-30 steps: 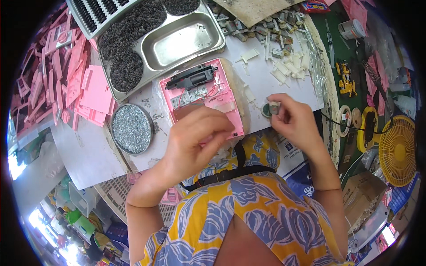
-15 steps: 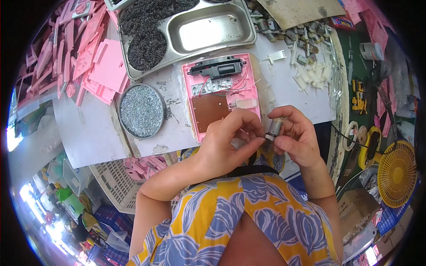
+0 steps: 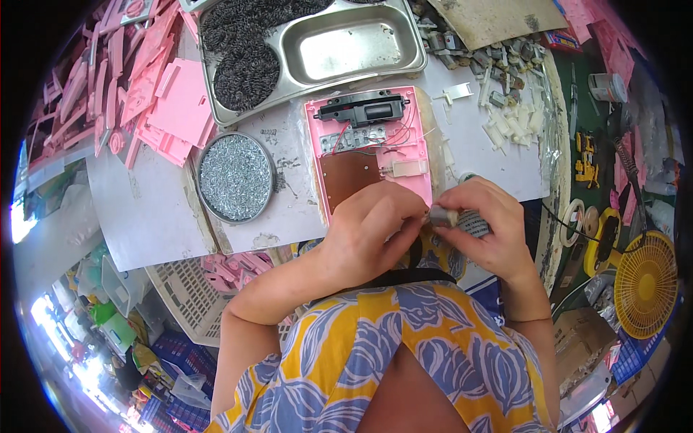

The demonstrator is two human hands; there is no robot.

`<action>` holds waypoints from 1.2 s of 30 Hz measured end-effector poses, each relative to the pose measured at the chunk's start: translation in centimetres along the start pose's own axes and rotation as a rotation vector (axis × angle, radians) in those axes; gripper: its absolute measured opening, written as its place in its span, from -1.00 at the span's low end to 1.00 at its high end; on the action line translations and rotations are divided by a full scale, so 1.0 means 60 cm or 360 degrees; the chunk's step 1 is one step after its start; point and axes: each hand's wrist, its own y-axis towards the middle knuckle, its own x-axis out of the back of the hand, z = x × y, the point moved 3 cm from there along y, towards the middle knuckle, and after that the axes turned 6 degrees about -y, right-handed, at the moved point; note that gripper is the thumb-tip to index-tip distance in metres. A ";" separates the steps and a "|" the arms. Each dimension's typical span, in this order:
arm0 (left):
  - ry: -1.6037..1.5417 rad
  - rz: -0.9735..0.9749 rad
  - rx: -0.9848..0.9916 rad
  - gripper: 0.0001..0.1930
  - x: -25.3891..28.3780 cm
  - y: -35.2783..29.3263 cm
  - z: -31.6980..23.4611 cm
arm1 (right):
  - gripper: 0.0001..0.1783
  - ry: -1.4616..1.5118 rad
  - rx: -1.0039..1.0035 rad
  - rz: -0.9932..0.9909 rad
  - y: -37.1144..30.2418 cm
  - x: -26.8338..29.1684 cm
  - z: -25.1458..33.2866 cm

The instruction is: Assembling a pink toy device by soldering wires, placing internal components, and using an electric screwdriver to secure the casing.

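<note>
Between my two hands is a small silver motor (image 3: 439, 216), lying almost level. My right hand (image 3: 494, 229) pinches it between thumb and fingers at its pale end. My left hand (image 3: 375, 224) is closed at the motor's other end; its fingertips hide whatever they grip there. Behind my right hand a pale, printed round thing (image 3: 473, 223) shows in part; I cannot tell its kind. Just beyond my hands a pink plastic casing (image 3: 413, 148) holds a black mechanism (image 3: 363, 110), red wires, a brown board (image 3: 348, 175) and a white part (image 3: 408, 168).
Left of the casing stands a round tin (image 3: 236, 177) of small metal pieces. A steel tray (image 3: 317, 86) with black springs is behind. Pink panels (image 3: 177, 108) heap up at far left; motors and white parts (image 3: 514, 124) at far right. A yellow fan (image 3: 646, 284) stands right.
The motor has turned from upright to nearly level, and my hands have come closer together around it. The pale printed thing now shows behind my right hand.
</note>
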 end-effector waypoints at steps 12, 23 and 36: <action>-0.0239 -0.0015 0.0188 -0.79 0.008 0.008 -0.012 | -0.55 -0.0079 0.0321 -0.0195 0.002 -0.013 0.022; -0.0419 -0.0163 0.0406 -0.76 0.032 0.030 0.011 | -0.56 -0.0242 0.0552 -0.0362 0.000 -0.018 -0.005; 0.0991 -0.0008 -0.0123 -0.85 0.021 0.085 0.047 | -0.60 -0.0348 0.0627 -0.0426 -0.005 -0.011 -0.022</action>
